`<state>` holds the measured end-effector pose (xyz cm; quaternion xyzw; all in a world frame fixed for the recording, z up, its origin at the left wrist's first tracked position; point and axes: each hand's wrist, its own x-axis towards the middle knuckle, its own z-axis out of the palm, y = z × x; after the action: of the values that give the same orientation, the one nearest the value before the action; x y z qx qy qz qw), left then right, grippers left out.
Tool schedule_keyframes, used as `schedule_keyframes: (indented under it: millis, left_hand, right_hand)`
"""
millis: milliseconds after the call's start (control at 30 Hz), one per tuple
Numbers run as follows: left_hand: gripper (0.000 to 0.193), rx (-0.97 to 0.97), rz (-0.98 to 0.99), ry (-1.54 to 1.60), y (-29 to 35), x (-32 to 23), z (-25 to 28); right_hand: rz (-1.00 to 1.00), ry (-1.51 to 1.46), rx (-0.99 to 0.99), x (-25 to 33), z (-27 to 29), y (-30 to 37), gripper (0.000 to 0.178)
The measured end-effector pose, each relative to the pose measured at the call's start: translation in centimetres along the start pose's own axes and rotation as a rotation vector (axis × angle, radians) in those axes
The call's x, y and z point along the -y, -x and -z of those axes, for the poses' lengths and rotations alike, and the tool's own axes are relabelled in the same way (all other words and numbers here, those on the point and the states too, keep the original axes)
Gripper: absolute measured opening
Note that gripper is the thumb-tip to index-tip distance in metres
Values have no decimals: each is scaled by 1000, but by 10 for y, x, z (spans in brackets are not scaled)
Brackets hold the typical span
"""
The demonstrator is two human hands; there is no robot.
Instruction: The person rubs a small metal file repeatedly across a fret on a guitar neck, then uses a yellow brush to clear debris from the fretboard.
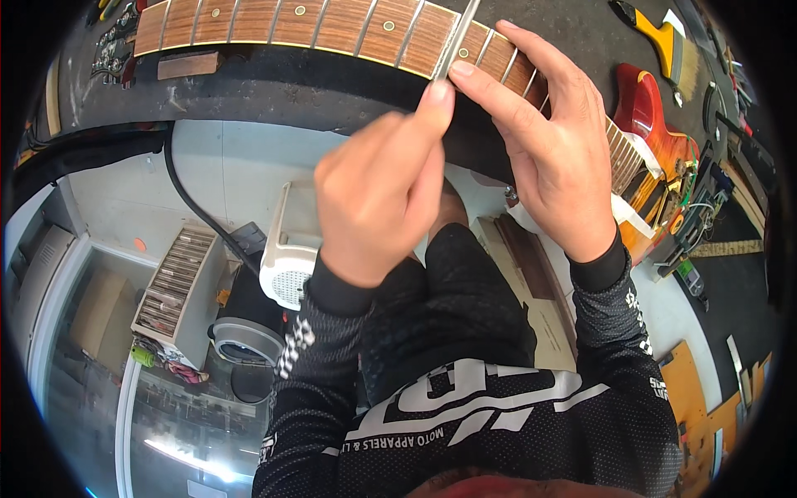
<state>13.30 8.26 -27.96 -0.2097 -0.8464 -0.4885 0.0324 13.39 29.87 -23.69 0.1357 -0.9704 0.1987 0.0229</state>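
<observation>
A guitar neck with a brown wooden fretboard (349,31), metal frets and round dot inlays lies along the far side. My left hand (378,191) is closed, pinching the near end of a slim metal file (459,37) that crosses the fretboard in line with the frets. The part inside my grip is hidden. My right hand (556,133) has its fingers spread over the neck, the index fingertip resting close against the tool and another finger reaching toward the far edge. Farther right is the red and amber guitar body (643,100), with pale tape and exposed wires around it.
A wood block (189,65) lies below the neck on the dark bench (249,93). A yellow-handled brush (664,50) is at the far right. Below stand a white plastic chair (290,249), a slatted box (178,286) and a grey-black round machine (246,340).
</observation>
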Motion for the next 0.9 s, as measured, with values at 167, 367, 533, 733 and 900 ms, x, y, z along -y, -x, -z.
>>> schedule_keyframes:
  millis: [167, 367, 533, 733, 900]
  left_hand:
    - [61, -17, 2, -3, 27, -4, 7]
    - [62, -60, -63, 68, -12, 6, -7]
    - [60, -38, 11, 3, 34, -1, 5]
    - [61, -46, -13, 59, 5, 2, 0]
    - [61, -13, 53, 16, 20, -6, 8]
  right_hand:
    - [-1, 11, 13, -5, 0, 5, 63]
    - [-5, -9, 0, 0, -1, 1, 62]
    - [2, 20, 30, -4, 1, 6, 64]
    - [-1, -19, 4, -1, -1, 3, 65]
    - [13, -17, -6, -4, -1, 4, 66]
